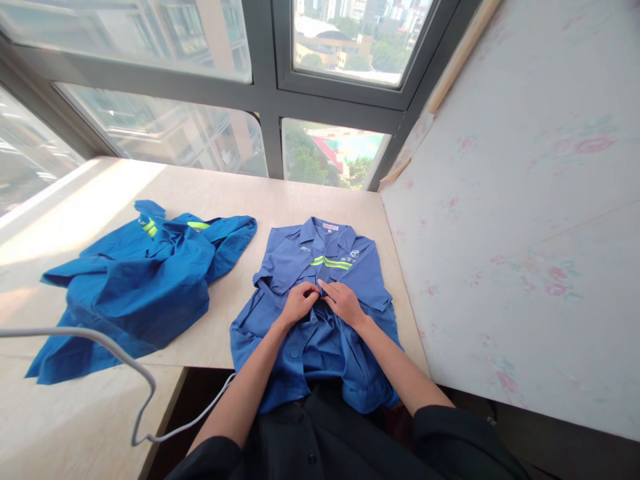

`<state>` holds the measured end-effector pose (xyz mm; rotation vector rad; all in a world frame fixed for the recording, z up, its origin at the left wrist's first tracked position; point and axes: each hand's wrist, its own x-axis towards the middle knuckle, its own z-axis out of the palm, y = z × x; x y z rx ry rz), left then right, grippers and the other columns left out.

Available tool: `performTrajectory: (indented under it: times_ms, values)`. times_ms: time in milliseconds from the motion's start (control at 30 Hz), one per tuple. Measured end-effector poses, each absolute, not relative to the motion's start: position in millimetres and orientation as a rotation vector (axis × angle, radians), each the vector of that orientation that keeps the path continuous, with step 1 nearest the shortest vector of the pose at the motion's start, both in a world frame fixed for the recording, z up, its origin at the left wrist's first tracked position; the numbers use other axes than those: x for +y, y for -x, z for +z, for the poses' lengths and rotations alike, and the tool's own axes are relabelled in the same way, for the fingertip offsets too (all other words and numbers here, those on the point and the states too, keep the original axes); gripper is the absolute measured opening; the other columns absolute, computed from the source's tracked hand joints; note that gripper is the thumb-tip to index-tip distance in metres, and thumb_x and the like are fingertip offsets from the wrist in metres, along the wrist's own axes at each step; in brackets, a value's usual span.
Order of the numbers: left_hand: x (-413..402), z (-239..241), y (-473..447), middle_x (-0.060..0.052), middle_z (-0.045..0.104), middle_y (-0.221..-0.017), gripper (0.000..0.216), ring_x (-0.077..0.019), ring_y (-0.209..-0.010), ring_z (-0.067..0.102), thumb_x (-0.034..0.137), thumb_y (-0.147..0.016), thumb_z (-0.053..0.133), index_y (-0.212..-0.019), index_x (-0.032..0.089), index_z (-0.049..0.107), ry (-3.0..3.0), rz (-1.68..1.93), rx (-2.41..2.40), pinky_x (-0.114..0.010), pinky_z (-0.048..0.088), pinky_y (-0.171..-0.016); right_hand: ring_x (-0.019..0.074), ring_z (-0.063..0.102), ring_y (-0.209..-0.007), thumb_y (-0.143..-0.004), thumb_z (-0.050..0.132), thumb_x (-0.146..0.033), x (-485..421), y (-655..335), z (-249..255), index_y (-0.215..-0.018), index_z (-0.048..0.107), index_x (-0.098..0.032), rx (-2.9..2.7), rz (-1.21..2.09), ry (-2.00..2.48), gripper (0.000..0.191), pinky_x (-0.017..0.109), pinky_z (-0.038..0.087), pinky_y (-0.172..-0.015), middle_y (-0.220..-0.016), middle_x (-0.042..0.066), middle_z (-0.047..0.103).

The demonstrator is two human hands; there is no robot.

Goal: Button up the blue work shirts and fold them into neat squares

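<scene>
A blue work shirt [280, 263] with short sleeves, yellow-green stripes and white printing lies face up in front of me, its collar toward the window. My left hand [301, 301] pinches the front placket from the left, around mid-chest. From the right, my right hand [343, 301] grips the same placket, its thumb and fingertips close to the left ones. Any button between the fingertips is too small to make out. Lower down, a button [294, 353] shows on the placket. The shirt's bottom hem hangs over the table edge against my body.
Another blue garment [145, 287] with yellow-green stripes lies crumpled on the pale table [200, 187] at left. A grey cable [145, 380] loops across the lower left. Windows [270, 100] stand behind the table, and a floral-papered wall [510, 233] bounds the right side.
</scene>
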<state>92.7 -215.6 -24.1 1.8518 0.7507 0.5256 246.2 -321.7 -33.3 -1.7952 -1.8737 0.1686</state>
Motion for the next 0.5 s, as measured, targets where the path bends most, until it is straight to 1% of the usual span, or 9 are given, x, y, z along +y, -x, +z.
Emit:
performTrajectory:
  times_ms: [67,133,200,300,367,500]
  values:
    - [-215.7,-23.5,-92.9,0.001,0.066,-0.075,0.016,-0.0126,-0.070,0.058,0.019,-0.079,0.052,-0.080,0.017,0.068,-1.849,0.532,0.744,-0.024,0.047,-0.070,0.0218,0.061,-0.099,-0.098,0.046,-0.023,-323.3,-244.8,-37.0,-0.141,0.051,-0.024,-1.875,0.132,1.797,0.044,0.036,0.049,-0.088,-0.112,0.011,0.066]
    - [-216.1,-22.6,-93.0,0.001,0.065,-0.074,0.017,-0.0124,-0.070,0.057,0.020,-0.080,0.051,-0.078,0.017,0.068,-1.857,0.539,0.737,-0.023,0.046,-0.070,0.0199,0.060,-0.098,-0.099,0.043,-0.022,-323.6,-244.1,-39.6,-0.137,0.056,-0.027,-1.870,0.106,1.790,0.040,0.035,0.050,-0.087,-0.113,0.010,0.065]
    - [-216.4,-22.0,-93.2,0.001,0.065,-0.074,0.018,-0.0123,-0.070,0.057,0.020,-0.080,0.051,-0.077,0.016,0.068,-1.866,0.542,0.727,-0.023,0.046,-0.071,0.0184,0.060,-0.094,-0.099,0.044,-0.022,-322.8,-244.3,-40.7,-0.132,0.061,-0.029,-1.840,0.113,1.779,0.038,0.033,0.050,-0.085,-0.107,0.008,0.065]
    - [-216.7,-22.1,-93.3,0.000,0.068,-0.077,0.018,-0.0127,-0.072,0.060,0.018,-0.079,0.054,-0.080,0.017,0.071,-1.855,0.547,0.728,-0.024,0.047,-0.073,0.0184,0.061,-0.093,-0.096,0.049,-0.022,-321.1,-245.6,-39.7,-0.123,0.066,-0.025,-1.742,0.155,1.728,0.032,0.031,0.051,-0.083,-0.100,0.007,0.066]
    - [-217.0,-22.7,-93.1,-0.001,0.070,-0.079,0.019,-0.0133,-0.073,0.061,0.017,-0.077,0.055,-0.082,0.017,0.073,-1.844,0.557,0.734,-0.025,0.048,-0.075,0.0184,0.061,-0.092,-0.095,0.050,-0.020,-320.5,-246.3,-38.3,-0.116,0.070,-0.023,-1.686,0.184,1.689,0.029,0.031,0.051,-0.083,-0.096,0.007,0.066]
    - [-218.6,-23.3,-92.9,-0.001,0.070,-0.076,0.018,-0.0133,-0.072,0.061,0.016,-0.076,0.056,-0.079,0.018,0.075,-1.810,0.602,0.732,-0.024,0.047,-0.073,0.0176,0.061,-0.086,-0.093,0.052,-0.019,-319.7,-247.1,-37.6,-0.099,0.075,-0.023,-1.611,0.221,1.660,0.024,0.030,0.050,-0.079,-0.088,0.005,0.066]
